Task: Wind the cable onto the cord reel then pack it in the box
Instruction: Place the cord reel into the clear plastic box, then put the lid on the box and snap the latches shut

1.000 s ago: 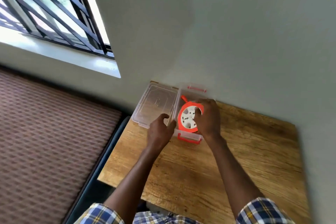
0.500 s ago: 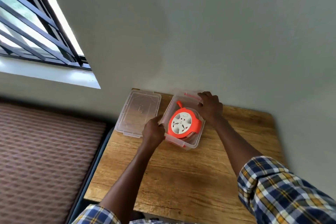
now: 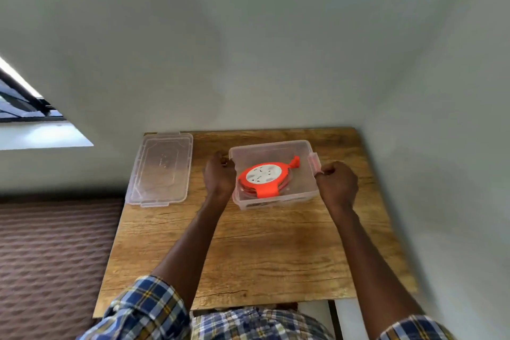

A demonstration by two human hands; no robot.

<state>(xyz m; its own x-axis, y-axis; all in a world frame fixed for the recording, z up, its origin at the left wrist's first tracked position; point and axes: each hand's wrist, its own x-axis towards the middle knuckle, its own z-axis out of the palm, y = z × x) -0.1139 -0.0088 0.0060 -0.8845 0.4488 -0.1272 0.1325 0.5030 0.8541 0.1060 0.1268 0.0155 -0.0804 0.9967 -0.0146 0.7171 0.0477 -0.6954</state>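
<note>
One table [image 3: 248,251] stood against the wall, and one clear box [image 3: 271,152] sat on its far half, now squared to the edge and lengthwise across the view, whereas half a second earlier it lay skewed. One lid [image 3: 160,168] lay flat on the table's far left corner, apart from the box, as before. One orange reel [image 3: 263,176] lay flat inside the box, white socket face up, toward the left end; earlier its handle pointed away, and it now pointed right. Two hands were counted. The left hand [image 3: 219,176] had moved from the near corner to the box's left end, fingers curled round the rim there. The right hand [image 3: 336,182] had left the far rim and was at the right end, fingers curled, thumb and forefinger pinching the latch [image 3: 314,163]. Two plaid sleeves [image 3: 149,312] showed at the bottom edge.
</note>
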